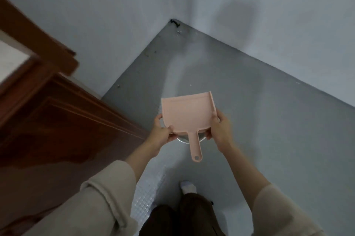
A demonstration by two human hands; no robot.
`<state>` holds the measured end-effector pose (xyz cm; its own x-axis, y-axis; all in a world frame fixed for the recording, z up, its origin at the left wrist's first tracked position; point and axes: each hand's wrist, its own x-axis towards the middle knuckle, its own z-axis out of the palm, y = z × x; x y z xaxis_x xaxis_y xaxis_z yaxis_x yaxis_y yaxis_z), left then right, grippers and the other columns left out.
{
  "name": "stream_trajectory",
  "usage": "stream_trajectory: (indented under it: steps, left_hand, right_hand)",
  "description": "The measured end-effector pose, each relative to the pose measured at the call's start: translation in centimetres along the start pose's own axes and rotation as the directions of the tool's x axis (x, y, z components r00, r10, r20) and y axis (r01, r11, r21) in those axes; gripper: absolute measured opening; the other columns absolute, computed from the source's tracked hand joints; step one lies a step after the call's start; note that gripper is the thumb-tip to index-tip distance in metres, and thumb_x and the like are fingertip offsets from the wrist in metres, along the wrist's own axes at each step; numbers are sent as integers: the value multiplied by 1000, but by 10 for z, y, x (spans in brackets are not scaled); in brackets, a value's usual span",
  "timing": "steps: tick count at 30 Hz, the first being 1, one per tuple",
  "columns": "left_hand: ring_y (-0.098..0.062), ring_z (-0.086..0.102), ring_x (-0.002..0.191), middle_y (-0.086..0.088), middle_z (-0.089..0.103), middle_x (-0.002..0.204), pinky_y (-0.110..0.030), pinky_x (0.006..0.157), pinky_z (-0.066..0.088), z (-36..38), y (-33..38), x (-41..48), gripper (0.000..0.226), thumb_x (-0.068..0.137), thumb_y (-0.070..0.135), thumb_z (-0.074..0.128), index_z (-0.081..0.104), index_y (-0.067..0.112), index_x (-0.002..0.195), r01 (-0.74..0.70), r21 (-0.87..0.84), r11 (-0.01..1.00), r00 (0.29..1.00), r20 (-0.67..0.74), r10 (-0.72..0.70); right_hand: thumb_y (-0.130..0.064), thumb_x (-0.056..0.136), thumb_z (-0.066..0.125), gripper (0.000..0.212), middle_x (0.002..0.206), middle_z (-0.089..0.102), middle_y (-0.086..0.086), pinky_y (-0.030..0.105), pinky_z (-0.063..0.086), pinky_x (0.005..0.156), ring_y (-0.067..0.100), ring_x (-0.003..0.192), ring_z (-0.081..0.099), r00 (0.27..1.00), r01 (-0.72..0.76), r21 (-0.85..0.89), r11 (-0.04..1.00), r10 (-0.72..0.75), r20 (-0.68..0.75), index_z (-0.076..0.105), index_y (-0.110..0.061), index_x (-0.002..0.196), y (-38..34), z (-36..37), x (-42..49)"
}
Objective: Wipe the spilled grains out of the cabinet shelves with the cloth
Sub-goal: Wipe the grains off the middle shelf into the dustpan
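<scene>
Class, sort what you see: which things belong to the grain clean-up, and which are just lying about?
In use: pink dustpan, gripped by left hand and right hand; metal bowl beneath it; wooden cabinet.
Lying about: black scrap and pale specks on the floor.

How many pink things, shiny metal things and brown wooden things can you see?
Pink: 1, the dustpan.
Shiny metal: 1, what looks like a bowl peeking out under the dustpan.
Brown wood: 1, the cabinet.
Total: 3
</scene>
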<state>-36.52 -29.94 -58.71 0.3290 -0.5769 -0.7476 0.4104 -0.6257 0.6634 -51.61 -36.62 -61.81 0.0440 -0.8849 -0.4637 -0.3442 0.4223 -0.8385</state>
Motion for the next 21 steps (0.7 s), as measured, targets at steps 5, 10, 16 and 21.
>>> stream_trajectory:
  steps: [5, 10, 16, 21]
  left_hand:
    - [-20, 57, 79, -7, 49, 104, -36, 76, 54, -19, 32, -82, 60, 88, -15, 47, 25, 16, 135, -79, -78, 994, 997, -29, 77]
    - [-17, 58, 83, -1, 44, 99, -31, 72, 56, -57, 45, -178, 58, 86, -9, 56, 23, 13, 127, -163, -62, 985, 984, -88, 157]
    - [-20, 62, 89, -1, 49, 104, -31, 74, 56, -92, 64, -252, 47, 89, -7, 53, 25, 16, 118, -303, -38, 952, 948, -115, 297]
    - [-18, 62, 82, -6, 52, 110, -30, 67, 58, -123, 72, -293, 44, 89, 0, 57, 27, 16, 118, -403, -26, 915, 898, -206, 389]
  right_hand:
    - [-43, 88, 40, 36, 73, 56, 2, 44, 49, 69, 22, 66, 53, 994, 96, -9, 995, -95, 50, 62, -23, 108, -72, -15, -63]
    - [-33, 95, 43, 28, 74, 59, 6, 33, 45, 65, 21, 69, 54, 963, 238, -56, 970, -229, 143, 66, -15, 95, -126, -19, -140]
    - [-12, 102, 33, 27, 40, 48, 4, 17, 33, 30, 10, 26, 40, 943, 236, 68, 969, -245, 225, 59, -5, 103, -171, -16, -208]
    - [-14, 101, 35, 30, 58, 60, 14, 20, 41, 35, 12, 34, 48, 914, 283, 18, 959, -276, 298, 61, -3, 109, -196, 3, -241]
